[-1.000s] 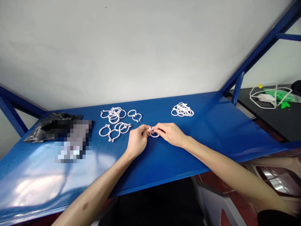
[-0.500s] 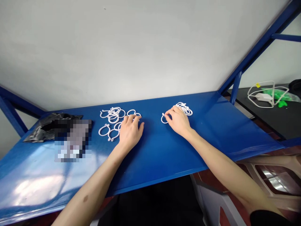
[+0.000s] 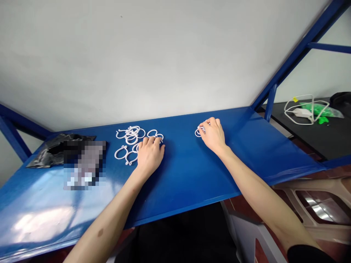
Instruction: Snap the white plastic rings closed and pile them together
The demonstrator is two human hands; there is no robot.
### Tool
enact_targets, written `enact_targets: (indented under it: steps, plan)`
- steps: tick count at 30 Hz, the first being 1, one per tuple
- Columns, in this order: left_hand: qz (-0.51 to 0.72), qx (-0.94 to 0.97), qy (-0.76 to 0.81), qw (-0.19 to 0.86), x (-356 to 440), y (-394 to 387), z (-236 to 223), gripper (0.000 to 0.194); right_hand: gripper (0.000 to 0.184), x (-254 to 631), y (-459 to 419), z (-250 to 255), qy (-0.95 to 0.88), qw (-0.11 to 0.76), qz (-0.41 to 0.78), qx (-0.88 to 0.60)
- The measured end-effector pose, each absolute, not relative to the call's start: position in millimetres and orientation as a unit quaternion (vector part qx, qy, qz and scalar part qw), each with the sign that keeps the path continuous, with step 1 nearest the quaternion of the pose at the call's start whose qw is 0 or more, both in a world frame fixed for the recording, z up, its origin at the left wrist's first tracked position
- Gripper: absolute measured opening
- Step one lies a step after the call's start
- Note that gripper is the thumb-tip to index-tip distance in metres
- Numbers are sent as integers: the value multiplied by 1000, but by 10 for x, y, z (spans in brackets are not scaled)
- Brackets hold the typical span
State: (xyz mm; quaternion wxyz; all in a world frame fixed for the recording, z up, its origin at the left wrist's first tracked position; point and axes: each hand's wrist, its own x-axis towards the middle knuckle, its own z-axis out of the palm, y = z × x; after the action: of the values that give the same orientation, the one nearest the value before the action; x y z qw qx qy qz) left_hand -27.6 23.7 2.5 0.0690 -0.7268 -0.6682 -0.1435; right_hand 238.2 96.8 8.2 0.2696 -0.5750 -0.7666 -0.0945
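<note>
Curving palm-down over the right-hand rings [image 3: 202, 128], the right hand [image 3: 212, 135] has its thumb and fingers bent close together, a narrow shape; white loops show at its fingertips, but I cannot tell whether it grips any. The left hand [image 3: 150, 151] lies palm-down above the left-hand rings, fingers slightly bent and thumb a little apart; its underside is hidden, so I cannot tell whether it holds one.

All these rings are white, on the blue tabletop [image 3: 181, 175]. On the left they form an overlapping back cluster [image 3: 131, 134], a front group [image 3: 127, 155] partly covered by the left hand, and a pair [image 3: 155, 134] just beyond its fingers. The two hands are well apart, with bare blue surface between them.

Farther left lies a crumpled black bag [image 3: 52, 148], with a pixelated item [image 3: 91, 157] just beside it. A pale wall [image 3: 175, 62] stands behind. On a black table [image 3: 301, 138] at far right are a white cable [image 3: 285, 113] and some green plastic [image 3: 323, 119].
</note>
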Motion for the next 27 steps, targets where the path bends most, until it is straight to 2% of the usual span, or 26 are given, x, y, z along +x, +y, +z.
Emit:
enact_targets:
  steps: [3,8,14,21,27]
  plan:
    - [-135,-729,-668,69,-280,239,37,32,22,2360,926,111,-790,252,-70,-555]
    - [-131,-733,-664,71,-291,240,41,29,39,2363,915,113,-805,216,-59,-549]
    - [-152,-736,-657,62,-297,240,29,26,30,2420,974,71,-786,234,-65,-568]
    - [-141,-738,-658,59,-276,232,43,28,37,2395,938,90,-795,222,-58,-561]
    - [-135,-740,-656,67,-278,232,33,25,27,2425,961,66,-792,224,-64,-564]
